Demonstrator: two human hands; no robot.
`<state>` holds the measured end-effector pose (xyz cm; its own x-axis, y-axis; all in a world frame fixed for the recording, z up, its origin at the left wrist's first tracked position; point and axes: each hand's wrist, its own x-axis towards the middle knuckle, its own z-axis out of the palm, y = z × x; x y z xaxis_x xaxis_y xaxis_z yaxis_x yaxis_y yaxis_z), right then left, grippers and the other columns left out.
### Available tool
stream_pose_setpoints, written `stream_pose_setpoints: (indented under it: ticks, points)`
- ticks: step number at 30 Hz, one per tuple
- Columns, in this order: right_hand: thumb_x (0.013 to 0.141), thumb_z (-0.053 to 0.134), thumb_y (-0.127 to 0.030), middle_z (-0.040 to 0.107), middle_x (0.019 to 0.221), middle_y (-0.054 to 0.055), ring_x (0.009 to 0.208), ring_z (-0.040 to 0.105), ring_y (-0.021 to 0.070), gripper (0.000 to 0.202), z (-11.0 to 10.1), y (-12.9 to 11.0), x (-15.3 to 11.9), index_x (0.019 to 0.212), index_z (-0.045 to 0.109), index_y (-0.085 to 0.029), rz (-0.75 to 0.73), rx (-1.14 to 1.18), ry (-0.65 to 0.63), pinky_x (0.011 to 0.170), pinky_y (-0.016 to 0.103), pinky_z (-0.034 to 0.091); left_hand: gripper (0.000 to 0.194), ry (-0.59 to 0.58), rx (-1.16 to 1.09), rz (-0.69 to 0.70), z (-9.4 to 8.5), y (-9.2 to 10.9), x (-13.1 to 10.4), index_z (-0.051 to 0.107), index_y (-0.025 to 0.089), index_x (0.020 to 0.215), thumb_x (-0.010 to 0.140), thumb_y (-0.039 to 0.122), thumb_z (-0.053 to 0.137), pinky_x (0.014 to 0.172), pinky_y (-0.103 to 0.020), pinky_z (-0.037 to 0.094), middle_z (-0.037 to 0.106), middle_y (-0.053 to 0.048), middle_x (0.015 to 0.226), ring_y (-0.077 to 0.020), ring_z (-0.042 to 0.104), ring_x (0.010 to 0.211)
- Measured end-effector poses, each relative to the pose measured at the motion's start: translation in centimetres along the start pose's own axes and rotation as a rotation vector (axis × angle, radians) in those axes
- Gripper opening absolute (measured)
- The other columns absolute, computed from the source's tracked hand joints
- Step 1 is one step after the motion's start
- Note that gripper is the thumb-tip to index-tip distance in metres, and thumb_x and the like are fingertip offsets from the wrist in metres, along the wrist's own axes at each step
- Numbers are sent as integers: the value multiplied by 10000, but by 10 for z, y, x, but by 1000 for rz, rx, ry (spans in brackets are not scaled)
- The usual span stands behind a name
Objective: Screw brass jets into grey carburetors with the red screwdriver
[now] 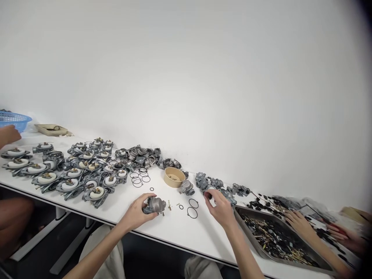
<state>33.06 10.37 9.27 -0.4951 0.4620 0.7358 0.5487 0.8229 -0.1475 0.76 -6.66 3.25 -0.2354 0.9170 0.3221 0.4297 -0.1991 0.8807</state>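
Observation:
My left hand is wrapped round a grey metal carburetor, held at the table near its front edge. Small brass pieces lie just to its right. My right hand is closed, its fingertips pinched by a small dark piece I cannot make out, close to a group of grey metal parts. Between my hands lie a small black O-ring and two larger thin black rings. Another grey carburetor body rests behind them.
Many carburetors with white floats cover the left of the table. A round tan container stands mid-table. At right, a metal tray holds brass and black parts. Co-workers' hands show at far left and right.

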Motion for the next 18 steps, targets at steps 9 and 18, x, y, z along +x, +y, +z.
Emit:
stream_pose_setpoints:
  ticks: [9,18]
  points:
    - [718,797,-450,587,658,-12,470,490,101,336,65,-75,-54,825,615,-189,865,1179,407,402,218,348,631,-47,-48,24,-3,-5,1,637,261,1277,675,296,824,1081,-468,477,626,-82,1354,-300,607,1216]
    - [712,800,-428,571,617,-20,502,459,103,298,71,-78,-56,780,643,-184,893,1161,206,431,218,319,663,-53,-57,39,-3,-9,2,653,274,1307,667,276,828,1060,-486,489,625,-93,1359,-324,583,1252]
